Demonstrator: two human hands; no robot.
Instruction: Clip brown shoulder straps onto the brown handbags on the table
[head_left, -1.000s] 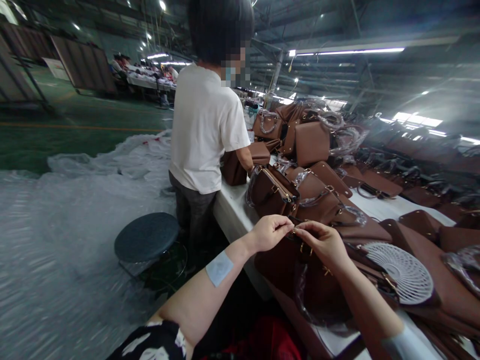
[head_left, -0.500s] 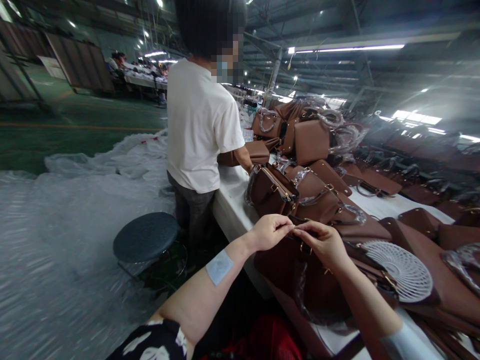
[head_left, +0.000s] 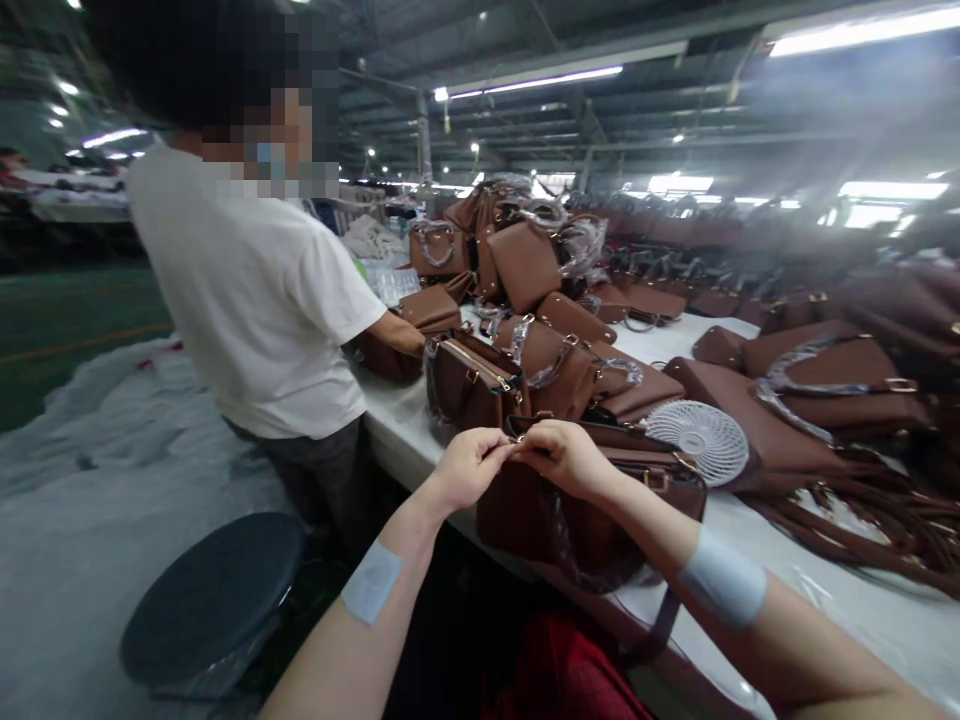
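A brown handbag point(head_left: 517, 510) stands at the table's near edge, its handle wrapped in clear plastic. Over its far-left top corner, my left hand point(head_left: 472, 465) is closed, thumb and fingertips pinched together. My right hand point(head_left: 562, 455) pinches at the same spot, its fingertips against those of the left. Between them a small shiny metal fitting point(head_left: 517, 440) shows; its exact kind is too small to make out. Just beyond sits another brown handbag point(head_left: 469, 385) with a gold zipper along its top.
Many brown handbags point(head_left: 525, 265) are heaped on the white table point(head_left: 397, 410). A round white fan grille point(head_left: 697, 440) and brown straps point(head_left: 847, 530) lie to the right. At left are a person in a white shirt point(head_left: 247, 290), a dark stool point(head_left: 214, 595) and plastic sheeting point(head_left: 142, 430).
My view has swung to the right, so the person and stool appear farther left. Both hands stay pinched together at the bag's top corner; the right fingers have curled in more.
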